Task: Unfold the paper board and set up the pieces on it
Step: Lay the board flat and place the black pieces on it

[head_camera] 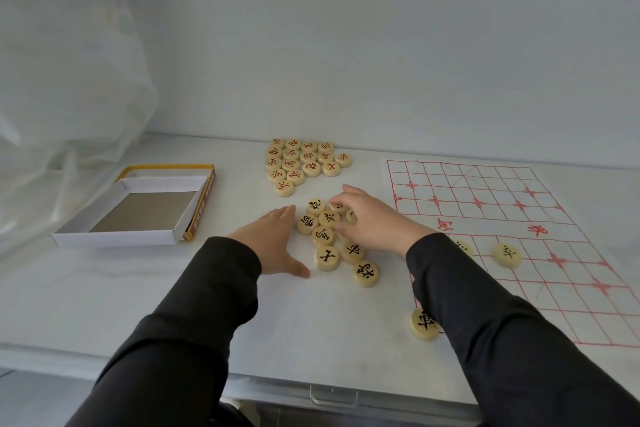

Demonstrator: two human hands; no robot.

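Sixteen red pieces (308, 157) are grouped at the back. About ten black pieces (322, 236) are clustered between the hands, some hidden, and three more are set on the unfolded board (485, 184) at the right. One open box (114, 237) is seen, its grey bottom bare. The left hand (273, 239) is laid flat, fingers straight. The right hand (374, 222) is curled over the cluster; whether a piece is gripped cannot be told.

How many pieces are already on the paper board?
3. One piece lies on the near half of the paper board, one peeks from behind the right sleeve, one sits at its near left corner. The sleeve may hide more.
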